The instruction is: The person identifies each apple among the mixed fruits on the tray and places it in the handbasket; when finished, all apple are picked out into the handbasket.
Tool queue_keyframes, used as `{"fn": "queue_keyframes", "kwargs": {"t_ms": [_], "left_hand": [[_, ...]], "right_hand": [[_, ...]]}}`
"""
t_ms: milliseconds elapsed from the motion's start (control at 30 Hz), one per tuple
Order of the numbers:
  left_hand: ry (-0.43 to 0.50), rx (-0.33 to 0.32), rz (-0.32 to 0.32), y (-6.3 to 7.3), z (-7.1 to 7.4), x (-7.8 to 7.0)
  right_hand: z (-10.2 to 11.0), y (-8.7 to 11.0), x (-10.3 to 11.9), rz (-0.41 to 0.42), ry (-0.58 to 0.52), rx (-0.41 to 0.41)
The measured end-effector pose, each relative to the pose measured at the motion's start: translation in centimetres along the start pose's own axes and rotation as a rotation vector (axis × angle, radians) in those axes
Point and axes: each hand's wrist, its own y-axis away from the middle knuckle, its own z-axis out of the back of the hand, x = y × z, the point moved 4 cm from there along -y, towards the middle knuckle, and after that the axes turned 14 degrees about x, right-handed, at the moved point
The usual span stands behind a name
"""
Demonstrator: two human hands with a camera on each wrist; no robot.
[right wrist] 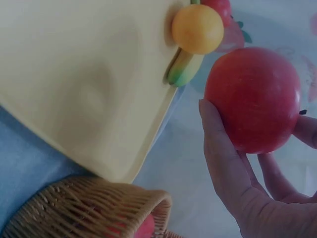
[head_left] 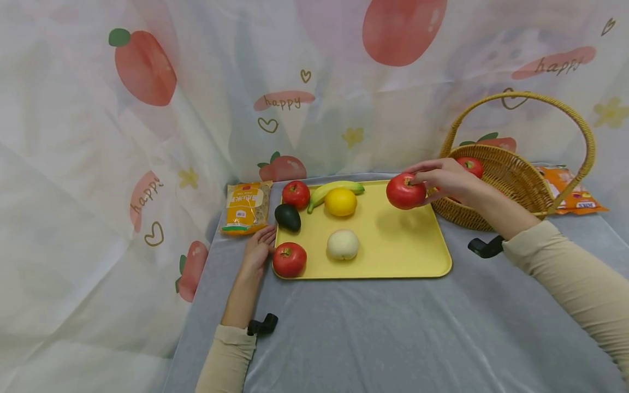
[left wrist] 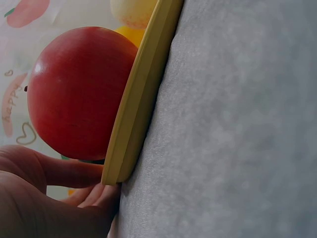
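Observation:
My right hand (head_left: 444,177) holds a red apple (head_left: 405,191) above the right part of a yellow tray (head_left: 393,256). In the right wrist view, fingers and thumb grip that apple (right wrist: 252,99), with its stem facing sideways. At the tray's left edge, my left hand (head_left: 259,250) pinches the rim between thumb and fingers, beside another red apple (head_left: 290,260). On the tray also lie a third apple (head_left: 296,195), a dark green avocado (head_left: 288,218), a yellow-green banana (head_left: 334,191), a yellow, lemon-like fruit (head_left: 340,202) and a pale round fruit (head_left: 343,244).
A wicker basket (head_left: 516,177) with a tall handle stands right of the tray, with a red fruit (head_left: 470,166) inside. Behind it lies an orange snack bag (head_left: 572,191). A bag of grain (head_left: 247,207) lies left of the tray. Grey cloth (head_left: 373,333) covers the table.

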Motion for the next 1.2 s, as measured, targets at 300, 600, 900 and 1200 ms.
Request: {"fn": "queue_keyframes", "kwargs": {"t_ms": [300,600,900,1200], "left_hand": [[-0.004,0.0,0.01,0.0,0.3,0.1],[-0.009,-0.001,0.008,0.0,0.4,0.0],[-0.005,-0.013,0.008,0.1,0.5,0.2],[-0.011,-0.01,0.014,0.0,0.0,0.1]], "right_hand": [[1.4,0.6,-0.4,-0.048,0.01,-0.007],[3.7,0.9,-1.5,-0.071,0.016,-0.048],[5.3,1.5,-2.3,-0.088,0.028,-0.072],[7.3,3.0,-3.0,-0.085,-0.04,-0.094]]}}
